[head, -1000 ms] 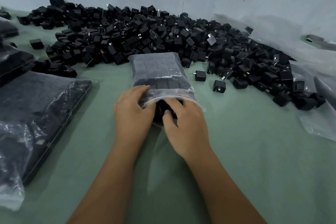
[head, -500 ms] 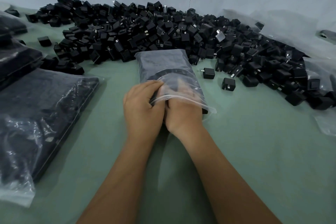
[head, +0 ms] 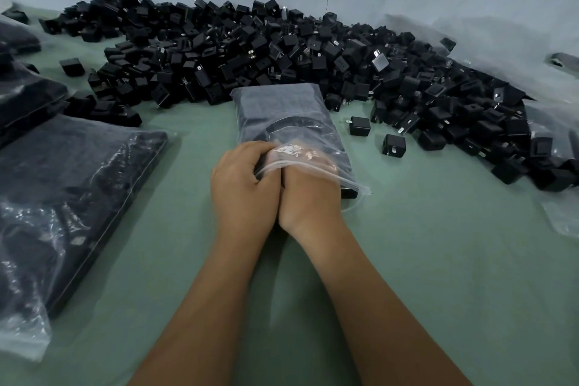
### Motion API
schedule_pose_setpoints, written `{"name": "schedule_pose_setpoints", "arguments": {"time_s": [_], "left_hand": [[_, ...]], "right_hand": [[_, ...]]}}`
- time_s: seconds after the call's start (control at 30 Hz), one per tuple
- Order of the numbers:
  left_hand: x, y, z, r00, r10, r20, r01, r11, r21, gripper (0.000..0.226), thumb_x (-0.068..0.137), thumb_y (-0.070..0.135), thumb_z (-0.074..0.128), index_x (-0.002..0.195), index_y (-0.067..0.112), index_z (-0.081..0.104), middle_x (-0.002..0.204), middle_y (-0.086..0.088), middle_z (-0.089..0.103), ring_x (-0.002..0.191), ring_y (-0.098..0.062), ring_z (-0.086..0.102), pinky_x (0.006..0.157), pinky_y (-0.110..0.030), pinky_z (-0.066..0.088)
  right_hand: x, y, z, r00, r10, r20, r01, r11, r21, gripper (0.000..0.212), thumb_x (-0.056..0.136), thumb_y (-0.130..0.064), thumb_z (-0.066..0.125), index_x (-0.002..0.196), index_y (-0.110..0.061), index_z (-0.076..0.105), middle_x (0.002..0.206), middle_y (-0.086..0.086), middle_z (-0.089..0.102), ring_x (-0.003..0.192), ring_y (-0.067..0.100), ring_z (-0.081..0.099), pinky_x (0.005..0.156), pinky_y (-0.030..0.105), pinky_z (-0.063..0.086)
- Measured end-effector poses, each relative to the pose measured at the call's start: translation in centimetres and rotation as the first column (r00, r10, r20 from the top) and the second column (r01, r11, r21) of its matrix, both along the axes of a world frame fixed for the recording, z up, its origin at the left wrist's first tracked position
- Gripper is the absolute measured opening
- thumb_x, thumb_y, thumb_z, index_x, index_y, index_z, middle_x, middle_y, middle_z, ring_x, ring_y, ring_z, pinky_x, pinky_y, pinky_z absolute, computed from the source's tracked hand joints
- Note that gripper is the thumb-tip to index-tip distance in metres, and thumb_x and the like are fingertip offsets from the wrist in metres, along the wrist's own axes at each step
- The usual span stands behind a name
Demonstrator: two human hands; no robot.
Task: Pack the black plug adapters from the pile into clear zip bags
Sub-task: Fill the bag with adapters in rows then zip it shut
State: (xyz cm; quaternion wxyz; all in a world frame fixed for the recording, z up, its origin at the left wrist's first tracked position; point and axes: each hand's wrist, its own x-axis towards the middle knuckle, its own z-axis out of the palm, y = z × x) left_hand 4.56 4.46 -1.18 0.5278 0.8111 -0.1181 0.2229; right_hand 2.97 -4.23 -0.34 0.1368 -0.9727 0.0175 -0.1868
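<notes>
The clear plastic zip bag [head: 282, 116], packed with black plug adapters, lies on the green tabletop [head: 438, 260] just before the heaped pile of loose black adapters [head: 282, 50]. The left hand [head: 242, 188] pinches its mouth; the right hand [head: 308, 194] reaches inside, grip hidden. Filled clear bags [head: 62, 197] lie left.

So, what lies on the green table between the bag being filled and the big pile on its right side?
In the head view, two loose adapters lie there on bare green table.
</notes>
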Motion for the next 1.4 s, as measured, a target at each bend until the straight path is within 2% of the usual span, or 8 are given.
{"name": "schedule_pose_setpoints", "arguments": {"time_s": [0.3,0.57,0.7,0.8,0.87,1.1,1.27,1.4], "left_hand": [[-0.1,0.0,0.2,0.999,-0.021,-0.025,0.02,1.0,-0.019,0.034,0.075,0.018,0.053,0.102,0.024,0.073,0.088,0.03,0.057,0.091,-0.001,0.055,0.087,-0.028,0.046],[0.1,0.2,-0.1,0.998,-0.027,-0.063,0.029,0.999,0.042,0.031,0.077,0.026,0.054,0.097,0.021,0.077,0.093,0.01,0.071,0.093,-0.008,0.056,0.088,-0.037,0.047],[0.2,0.0,-0.1,0.995,0.002,-0.097,0.001,0.999,0.035,0.03,0.077,0.03,0.05,0.088,0.023,0.077,0.085,0.012,0.07,0.09,-0.006,0.053,0.087,-0.036,0.046],[0.3,-0.1,0.0,0.994,0.003,-0.109,0.001,0.999,0.039,0.032,0.076,0.031,0.047,0.086,0.023,0.076,0.079,0.019,0.064,0.091,-0.007,0.052,0.088,-0.039,0.046],[0.4,-0.1,-0.1,0.993,-0.006,-0.115,0.012,0.998,0.057,0.034,0.075,0.032,0.044,0.085,0.024,0.076,0.076,0.021,0.062,0.09,-0.006,0.05,0.088,-0.039,0.046],[0.6,0.0,-0.1,0.991,-0.006,-0.135,0.019,0.996,0.092,0.036,0.075,0.031,0.042,0.087,0.024,0.075,0.083,0.014,0.067,0.093,-0.011,0.049,0.089,-0.04,0.044],[0.1,-0.1,0.3,0.993,-0.02,-0.115,0.032,0.995,0.099,0.03,0.077,0.033,0.047,0.09,0.031,0.074,0.086,0.017,0.069,0.096,-0.011,0.051,0.093,-0.041,0.044],[-0.1,-0.1,0.6,0.994,-0.048,-0.096,0.053,0.997,0.057,0.027,0.08,0.035,0.051,0.094,0.032,0.075,0.091,0.02,0.068,0.1,-0.012,0.054,0.096,-0.043,0.043]], "right_hand": [[-1.5,-0.7,0.2,0.983,0.151,0.106,-0.159,0.984,0.077,0.012,0.082,-0.012,0.053,0.088,-0.013,0.064,0.084,0.004,0.063,0.079,0.024,0.058,0.076,0.038,0.048],[-2.2,-4.0,1.2,0.678,0.118,0.725,-0.242,0.968,0.068,0.017,0.075,-0.003,0.047,0.065,-0.002,0.061,0.065,0.006,0.055,0.059,0.021,0.047,0.054,0.027,0.036],[-0.3,-9.4,1.2,0.806,-0.401,0.436,0.18,0.867,0.464,0.039,0.085,0.001,0.045,0.114,-0.018,0.062,0.11,-0.003,0.057,0.099,0.014,0.051,0.077,0.024,0.043],[-0.1,-13.5,-0.3,0.902,-0.431,0.01,0.4,0.846,0.353,0.066,0.085,-0.002,0.045,0.143,-0.033,0.039,0.152,0.0,0.031,0.134,0.023,0.03,0.107,0.035,0.031],[-0.3,-14.3,-1.1,0.921,-0.384,-0.07,0.385,0.867,0.315,0.061,0.085,-0.007,0.049,0.141,-0.032,0.044,0.148,0.002,0.039,0.132,0.027,0.035,0.11,0.042,0.03],[-0.8,-13.1,-1.7,0.936,-0.343,0.075,0.295,0.884,0.363,0.033,0.084,-0.022,0.057,0.116,-0.026,0.061,0.102,-0.005,0.055,0.102,0.018,0.052,0.083,0.03,0.043],[-2.6,-9.9,-0.5,0.852,-0.437,0.288,0.15,0.73,0.666,0.017,0.082,-0.031,0.04,0.083,-0.025,0.055,0.077,-0.012,0.054,0.08,0.012,0.051,0.067,0.028,0.036],[-4.8,-6.0,-0.2,0.878,-0.161,0.451,-0.02,0.929,0.37,0.025,0.087,-0.033,0.045,0.078,-0.014,0.058,0.071,-0.004,0.055,0.069,0.017,0.051,0.061,0.032,0.039]]}}
